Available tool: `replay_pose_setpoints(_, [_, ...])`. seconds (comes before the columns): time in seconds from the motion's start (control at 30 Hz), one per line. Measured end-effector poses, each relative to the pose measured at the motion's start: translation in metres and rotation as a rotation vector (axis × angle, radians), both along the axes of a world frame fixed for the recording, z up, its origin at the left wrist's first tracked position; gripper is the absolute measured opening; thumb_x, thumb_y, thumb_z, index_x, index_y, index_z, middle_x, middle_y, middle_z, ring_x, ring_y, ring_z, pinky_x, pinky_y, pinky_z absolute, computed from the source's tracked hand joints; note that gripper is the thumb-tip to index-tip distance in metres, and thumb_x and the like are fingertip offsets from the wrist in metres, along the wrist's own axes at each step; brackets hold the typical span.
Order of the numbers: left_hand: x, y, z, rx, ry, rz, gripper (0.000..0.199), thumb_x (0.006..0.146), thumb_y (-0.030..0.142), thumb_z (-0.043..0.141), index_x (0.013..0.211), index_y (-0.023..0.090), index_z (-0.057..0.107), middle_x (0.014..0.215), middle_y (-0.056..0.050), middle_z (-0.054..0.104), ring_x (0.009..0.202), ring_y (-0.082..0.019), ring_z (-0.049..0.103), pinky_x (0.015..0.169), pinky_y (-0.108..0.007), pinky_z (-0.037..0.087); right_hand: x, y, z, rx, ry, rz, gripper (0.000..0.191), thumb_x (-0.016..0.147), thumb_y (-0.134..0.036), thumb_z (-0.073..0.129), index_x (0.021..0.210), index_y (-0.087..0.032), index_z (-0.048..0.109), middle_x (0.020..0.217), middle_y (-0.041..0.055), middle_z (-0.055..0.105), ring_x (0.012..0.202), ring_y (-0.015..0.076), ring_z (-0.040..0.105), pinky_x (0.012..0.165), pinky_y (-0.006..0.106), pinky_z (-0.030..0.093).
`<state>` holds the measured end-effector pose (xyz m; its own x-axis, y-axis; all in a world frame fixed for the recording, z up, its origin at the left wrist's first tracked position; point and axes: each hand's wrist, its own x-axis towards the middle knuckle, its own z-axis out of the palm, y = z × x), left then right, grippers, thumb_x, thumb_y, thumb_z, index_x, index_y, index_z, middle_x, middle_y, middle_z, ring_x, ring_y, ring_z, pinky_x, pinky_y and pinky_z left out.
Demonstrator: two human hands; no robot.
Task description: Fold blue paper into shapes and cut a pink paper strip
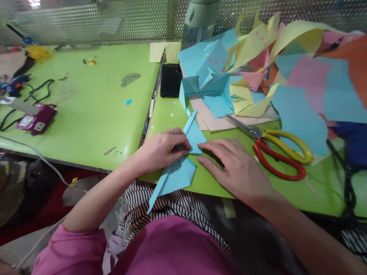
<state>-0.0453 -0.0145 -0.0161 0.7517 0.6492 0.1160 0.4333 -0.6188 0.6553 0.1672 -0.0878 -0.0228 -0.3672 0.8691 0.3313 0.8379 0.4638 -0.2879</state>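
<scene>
A folded piece of light blue paper lies at the front edge of the green table, one narrow end jutting over my lap. My left hand, with a ring on one finger, pinches this paper near its narrow middle. Its upper part spreads out beyond my fingers. On the right, my right hand rests on the table with thumb and fingers apart, its fingertips at the paper's right edge. Scissors with one yellow and one red handle lie partly open just beyond my right hand.
A black phone lies beside the gap between the tabletops. Folded blue paper, a yellow folded piece and coloured sheets cover the back right. A bottle stands behind. A purple box with cords sits far left.
</scene>
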Motion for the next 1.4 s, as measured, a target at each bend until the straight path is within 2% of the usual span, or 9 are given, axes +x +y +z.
replay_pose_setpoints(0.13, [-0.001,0.001,-0.001,-0.011,-0.034,-0.017,0.018,0.092,0.012,0.052,0.095,0.018,0.068,0.101,-0.005,0.067,0.096,-0.017,0.063,0.089,-0.032,0.050,-0.006,0.005,0.001,-0.019,0.030,0.017,0.022,0.098,-0.030,0.049,0.093,-0.018,0.066,0.091,0.0078,0.066,0.090,0.0227,0.060,0.083,0.038,0.049])
replay_pose_setpoints(0.23, [-0.003,-0.001,-0.001,0.004,-0.036,0.012,0.018,0.089,0.012,0.053,0.099,0.018,0.067,0.106,-0.007,0.062,0.099,-0.018,0.061,0.090,-0.034,0.050,-0.008,0.006,-0.003,0.012,0.035,0.026,0.018,0.097,-0.027,0.051,0.090,-0.017,0.065,0.090,0.0084,0.065,0.088,0.0222,0.060,0.081,0.037,0.049])
replay_pose_setpoints(0.4, [-0.004,-0.005,-0.001,0.040,-0.005,0.083,0.027,0.081,0.007,0.054,0.105,0.017,0.063,0.113,-0.009,0.053,0.087,-0.016,0.060,0.076,-0.030,0.051,-0.007,0.006,-0.008,0.087,0.030,0.063,0.015,0.095,-0.024,0.055,0.089,-0.015,0.065,0.089,0.0090,0.064,0.086,0.0224,0.059,0.080,0.037,0.049])
replay_pose_setpoints(0.53, [-0.003,-0.006,-0.001,0.061,0.016,0.095,0.025,0.080,0.006,0.054,0.102,0.016,0.063,0.108,-0.008,0.056,0.081,-0.014,0.059,0.075,-0.030,0.050,-0.007,0.006,-0.008,0.109,0.030,0.070,0.013,0.094,-0.023,0.055,0.088,-0.015,0.065,0.088,0.0089,0.064,0.085,0.0223,0.059,0.080,0.037,0.049])
replay_pose_setpoints(0.7, [-0.002,-0.006,0.002,0.080,0.020,0.076,0.016,0.083,0.008,0.055,0.092,0.016,0.066,0.102,-0.007,0.061,0.091,-0.018,0.061,0.081,-0.031,0.049,-0.009,0.006,-0.007,0.104,0.049,0.037,0.013,0.094,-0.023,0.055,0.087,-0.015,0.063,0.087,0.0081,0.063,0.085,0.0219,0.059,0.079,0.035,0.048])
replay_pose_setpoints(0.83, [-0.002,-0.006,0.005,0.066,0.027,0.028,0.013,0.083,0.011,0.057,0.089,0.016,0.067,0.099,-0.006,0.063,0.091,-0.018,0.062,0.082,-0.032,0.050,-0.011,0.005,-0.005,0.051,0.034,-0.013,0.015,0.095,-0.024,0.053,0.085,-0.016,0.062,0.087,0.0076,0.062,0.086,0.0225,0.059,0.077,0.035,0.047])
replay_pose_setpoints(1.07, [-0.002,-0.006,0.005,0.067,0.048,0.044,0.017,0.079,0.008,0.056,0.089,0.016,0.068,0.100,-0.006,0.066,0.093,-0.019,0.063,0.085,-0.032,0.050,-0.014,0.006,-0.005,-0.023,-0.003,-0.090,0.018,0.096,-0.026,0.048,0.084,-0.018,0.058,0.088,0.0072,0.061,0.084,0.0225,0.058,0.072,0.034,0.045])
replay_pose_setpoints(1.27, [-0.009,-0.003,0.001,0.107,0.038,0.027,0.027,0.084,0.003,0.048,0.097,0.017,0.067,0.103,-0.005,0.069,0.097,-0.017,0.064,0.090,-0.031,0.050,-0.015,0.007,-0.006,-0.034,-0.016,-0.099,0.018,0.097,-0.026,0.045,0.084,-0.019,0.055,0.088,0.0069,0.059,0.084,0.0214,0.057,0.073,0.034,0.043])
replay_pose_setpoints(1.4, [-0.010,-0.003,0.001,0.133,0.034,0.034,0.025,0.086,0.003,0.050,0.096,0.018,0.067,0.101,-0.003,0.071,0.096,-0.016,0.065,0.089,-0.028,0.050,-0.015,0.008,-0.006,-0.052,-0.010,-0.111,0.016,0.096,-0.025,0.047,0.082,-0.019,0.054,0.087,0.0058,0.058,0.081,0.0202,0.057,0.070,0.033,0.041])
